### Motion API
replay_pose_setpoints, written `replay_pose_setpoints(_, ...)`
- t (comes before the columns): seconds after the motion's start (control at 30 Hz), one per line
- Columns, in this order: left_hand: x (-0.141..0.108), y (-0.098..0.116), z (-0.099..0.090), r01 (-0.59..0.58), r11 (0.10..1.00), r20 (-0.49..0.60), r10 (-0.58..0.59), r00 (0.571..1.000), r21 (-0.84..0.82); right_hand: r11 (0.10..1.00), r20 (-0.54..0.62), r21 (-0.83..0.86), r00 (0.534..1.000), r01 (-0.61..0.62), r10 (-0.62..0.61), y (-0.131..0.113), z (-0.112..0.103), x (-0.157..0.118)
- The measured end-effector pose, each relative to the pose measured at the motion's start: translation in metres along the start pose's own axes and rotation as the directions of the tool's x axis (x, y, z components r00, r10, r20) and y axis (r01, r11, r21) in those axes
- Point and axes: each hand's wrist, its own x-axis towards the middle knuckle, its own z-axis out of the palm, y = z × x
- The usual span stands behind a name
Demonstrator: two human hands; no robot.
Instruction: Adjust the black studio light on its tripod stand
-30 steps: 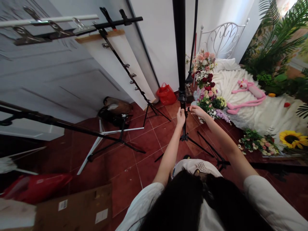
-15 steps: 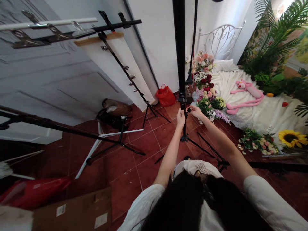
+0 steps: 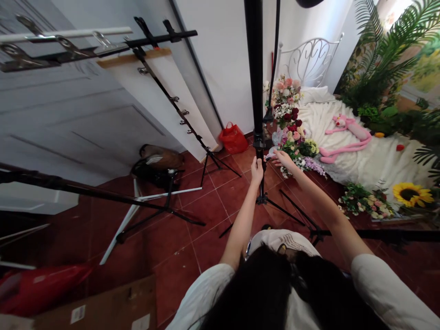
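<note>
A tall black light stand (image 3: 256, 68) rises in front of me on spread legs. Wrapped around its pole, just below a black collar (image 3: 258, 140), is my left hand (image 3: 257, 171). My right hand (image 3: 283, 159) is at the pole's right side, its thumb and fingertips closed at a small dark locking knob (image 3: 268, 159); the fingertips are small and partly hidden. A black cable with a plug-like end (image 3: 269, 114) hangs beside the pole, above my right hand.
A white backdrop board (image 3: 161, 101) hangs from a clipped black stand at left. Red bags, a cardboard box (image 3: 103, 305) and stand legs (image 3: 172, 208) are on the tiled floor. At right are flowers (image 3: 292, 123), a pink plush toy (image 3: 352, 133) on white cloth, and a sunflower (image 3: 410, 195).
My right hand has shifted slightly right and its fingers have moved at the knob, leaving more of it showing. My left hand stays on the pole. The view has turned a little.
</note>
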Motion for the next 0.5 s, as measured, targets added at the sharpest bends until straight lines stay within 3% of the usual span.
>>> replay_pose_setpoints(0.1,0.0,0.0,0.0,0.012,1.0,-0.005,-0.012,1.0,0.01,0.995,0.063,0.009,0.993,-0.103,0.102,-0.01,0.008,0.004)
replay_pose_setpoints(0.2,0.0,-0.002,0.0,0.015,1.0,-0.012,-0.015,1.0,0.014,0.993,0.154,0.033,0.982,-0.115,0.109,-0.013,0.018,0.007)
replay_pose_setpoints(0.4,0.001,-0.007,-0.001,-0.003,1.0,0.003,0.003,1.0,-0.009,0.983,0.158,0.18,0.985,0.038,-0.067,-0.005,0.02,0.007)
replay_pose_setpoints(0.5,0.0,-0.009,-0.001,-0.023,1.0,-0.002,0.023,1.0,-0.004,0.964,0.244,0.171,0.939,0.203,-0.241,-0.015,0.016,0.008)
